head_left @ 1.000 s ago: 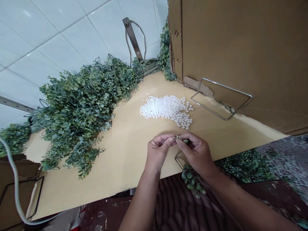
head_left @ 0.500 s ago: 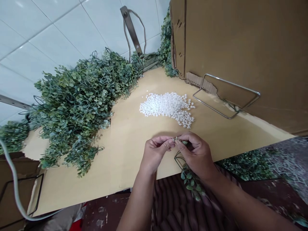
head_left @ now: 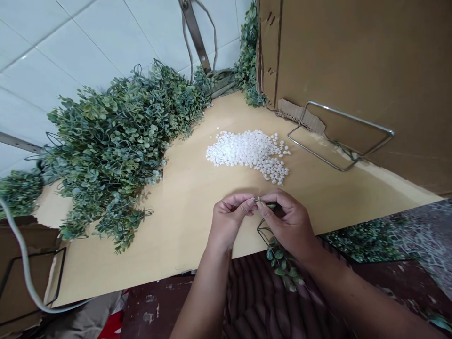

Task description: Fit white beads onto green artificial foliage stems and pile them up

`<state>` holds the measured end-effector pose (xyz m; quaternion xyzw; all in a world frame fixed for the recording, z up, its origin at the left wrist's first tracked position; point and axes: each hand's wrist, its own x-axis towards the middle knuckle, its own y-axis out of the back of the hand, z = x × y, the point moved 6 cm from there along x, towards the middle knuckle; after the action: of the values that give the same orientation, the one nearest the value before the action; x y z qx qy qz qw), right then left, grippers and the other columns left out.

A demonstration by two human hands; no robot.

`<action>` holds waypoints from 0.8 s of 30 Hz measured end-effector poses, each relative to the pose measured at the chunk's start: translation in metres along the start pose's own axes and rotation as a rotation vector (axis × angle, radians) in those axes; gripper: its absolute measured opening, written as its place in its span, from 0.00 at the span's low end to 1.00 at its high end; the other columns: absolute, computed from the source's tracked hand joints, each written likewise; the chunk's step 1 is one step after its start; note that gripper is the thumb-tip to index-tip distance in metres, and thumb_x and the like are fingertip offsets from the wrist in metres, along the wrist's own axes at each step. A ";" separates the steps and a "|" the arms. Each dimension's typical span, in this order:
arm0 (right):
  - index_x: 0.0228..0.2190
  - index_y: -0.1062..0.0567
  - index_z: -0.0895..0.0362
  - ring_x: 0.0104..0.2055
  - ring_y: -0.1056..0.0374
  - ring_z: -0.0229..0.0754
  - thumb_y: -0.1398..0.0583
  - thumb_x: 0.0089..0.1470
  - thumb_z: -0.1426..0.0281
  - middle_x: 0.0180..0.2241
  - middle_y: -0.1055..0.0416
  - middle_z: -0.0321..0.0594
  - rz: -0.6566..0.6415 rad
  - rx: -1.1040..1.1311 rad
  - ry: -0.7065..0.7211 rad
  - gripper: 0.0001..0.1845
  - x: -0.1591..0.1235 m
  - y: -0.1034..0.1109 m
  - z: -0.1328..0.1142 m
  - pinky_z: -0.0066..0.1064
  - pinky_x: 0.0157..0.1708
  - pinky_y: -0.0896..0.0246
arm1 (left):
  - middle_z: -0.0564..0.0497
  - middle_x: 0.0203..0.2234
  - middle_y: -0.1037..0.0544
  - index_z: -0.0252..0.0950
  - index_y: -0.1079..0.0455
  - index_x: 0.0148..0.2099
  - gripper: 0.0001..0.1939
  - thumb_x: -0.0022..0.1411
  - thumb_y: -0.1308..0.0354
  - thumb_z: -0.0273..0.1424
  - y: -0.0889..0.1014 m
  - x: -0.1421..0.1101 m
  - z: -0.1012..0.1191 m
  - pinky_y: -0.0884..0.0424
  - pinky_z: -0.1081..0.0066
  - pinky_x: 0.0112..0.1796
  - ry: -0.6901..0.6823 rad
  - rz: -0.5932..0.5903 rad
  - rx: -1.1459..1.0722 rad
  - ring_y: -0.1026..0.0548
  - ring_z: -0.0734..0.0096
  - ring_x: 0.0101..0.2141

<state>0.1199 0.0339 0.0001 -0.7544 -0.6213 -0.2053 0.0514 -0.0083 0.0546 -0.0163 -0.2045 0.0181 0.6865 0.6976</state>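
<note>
Both hands meet fingertip to fingertip just in front of the pile of small white plastic pieces (head_left: 243, 149). My right hand (head_left: 291, 221) is closed on an artificial leaf sprig (head_left: 280, 264), whose green leaves hang below the palm, over the table's front edge. A bent, dark green stem loop shows under that hand. My left hand (head_left: 228, 216) pinches at the sprig's end between thumb and forefinger; a tiny pale bit shows there, too small to make out. Fingers partly hide the point where they meet.
A large heap of artificial greenery (head_left: 116, 146) covers the left of the tan tabletop (head_left: 183, 212). A cardboard box (head_left: 360, 61) stands at the right, with a bent metal wire frame (head_left: 339, 136) leaning there. More greenery (head_left: 367, 240) lies below the right edge. A white cable (head_left: 24, 263) curves at left.
The view has shifted slightly. My hands stay together at the sprig's end, with only small finger movements; the pile and the heap lie as before.
</note>
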 end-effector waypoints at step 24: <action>0.25 0.30 0.56 0.26 0.34 0.35 0.43 0.53 0.75 0.23 0.32 0.35 -0.028 -0.014 0.078 0.06 -0.002 -0.001 -0.006 0.26 0.27 0.38 | 0.54 0.17 0.22 0.35 0.22 0.25 0.12 0.35 0.26 0.34 0.003 0.003 -0.001 0.31 0.77 0.27 -0.004 -0.079 -0.032 0.28 0.80 0.20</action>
<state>0.1173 0.0297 0.0047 -0.7373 -0.6280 -0.2398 0.0673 -0.0104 0.0573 -0.0192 -0.2151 -0.0025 0.6590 0.7207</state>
